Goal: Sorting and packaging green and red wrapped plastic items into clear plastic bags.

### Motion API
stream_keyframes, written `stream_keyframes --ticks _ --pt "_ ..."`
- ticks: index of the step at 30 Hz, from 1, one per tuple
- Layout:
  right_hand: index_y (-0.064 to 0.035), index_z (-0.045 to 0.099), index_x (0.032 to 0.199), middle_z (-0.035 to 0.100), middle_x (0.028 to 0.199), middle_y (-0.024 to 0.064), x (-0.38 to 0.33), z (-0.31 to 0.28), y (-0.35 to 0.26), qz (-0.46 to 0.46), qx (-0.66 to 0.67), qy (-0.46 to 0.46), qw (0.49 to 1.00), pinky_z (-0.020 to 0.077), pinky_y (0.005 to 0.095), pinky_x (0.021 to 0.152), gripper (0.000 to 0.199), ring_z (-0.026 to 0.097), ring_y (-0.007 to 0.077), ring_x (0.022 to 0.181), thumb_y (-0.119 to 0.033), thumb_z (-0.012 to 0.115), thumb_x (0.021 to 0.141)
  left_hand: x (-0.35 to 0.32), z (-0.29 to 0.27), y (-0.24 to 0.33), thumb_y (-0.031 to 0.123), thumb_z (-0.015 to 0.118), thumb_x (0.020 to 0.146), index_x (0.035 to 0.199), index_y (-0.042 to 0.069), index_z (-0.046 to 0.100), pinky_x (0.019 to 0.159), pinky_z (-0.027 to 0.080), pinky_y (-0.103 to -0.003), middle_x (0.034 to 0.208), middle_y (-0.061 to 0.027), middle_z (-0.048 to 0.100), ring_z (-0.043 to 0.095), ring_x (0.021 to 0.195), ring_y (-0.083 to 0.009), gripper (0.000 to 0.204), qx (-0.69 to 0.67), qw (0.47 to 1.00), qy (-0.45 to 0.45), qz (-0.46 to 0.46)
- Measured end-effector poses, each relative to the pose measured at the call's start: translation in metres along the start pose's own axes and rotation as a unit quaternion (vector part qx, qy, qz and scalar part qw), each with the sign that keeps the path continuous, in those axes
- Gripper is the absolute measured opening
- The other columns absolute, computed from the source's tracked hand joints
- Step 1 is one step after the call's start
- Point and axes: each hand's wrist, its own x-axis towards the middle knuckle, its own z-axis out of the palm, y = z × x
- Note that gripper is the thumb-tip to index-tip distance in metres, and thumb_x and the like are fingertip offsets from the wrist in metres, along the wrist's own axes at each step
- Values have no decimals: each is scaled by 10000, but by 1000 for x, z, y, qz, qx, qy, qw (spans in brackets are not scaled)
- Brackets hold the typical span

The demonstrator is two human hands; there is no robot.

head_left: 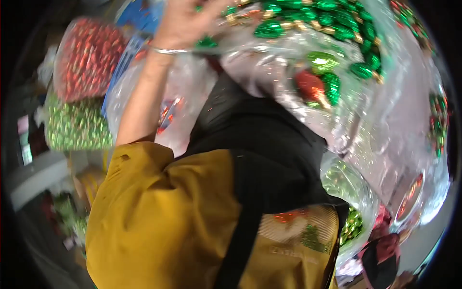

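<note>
My left hand (185, 21) reaches to the top edge of the head view, with a thin bangle round the wrist. Blur and the picture's edge hide most of its fingers, and whether it holds anything does not show. Just below the hand lies a shiny green piece (207, 42). To its right, many glossy green bulb-shaped ornaments (269, 29) with gold caps are spread over clear plastic. Nearer to me, a red ornament (309, 85) touches a light green ornament (323, 61) and a darker green ornament (332, 86). My right hand is out of view.
At the left, a bag of small red pieces (89, 60) rests on a bag of green pieces (77, 123), beside a blue crate (118, 72). A clear plastic bag (192, 72) lies under my forearm. Another clear bag with green contents (349, 180) is at my right side.
</note>
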Motion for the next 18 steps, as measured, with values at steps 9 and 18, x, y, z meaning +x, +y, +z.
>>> stream_keyframes --ticks 9,18 --pt "22 562 1078 592 1036 191 201 126 59 7 -385 128 914 487 442 828 357 591 312 972 -227 500 830 -358 -128 -273 236 577 788 861 85 664 754 491 -436 862 -230 634 637 854 -345 189 332 818 -43 -467" --pt "13 555 1049 589 989 190 196 206 179 -81 -722 104 679 489 456 843 386 589 313 944 -289 552 808 -471 -75 -354 188 544 819 1118 302 603 920 410 -462 1152 -95 519 466 1106 -318 326 402 780 -232 -420"
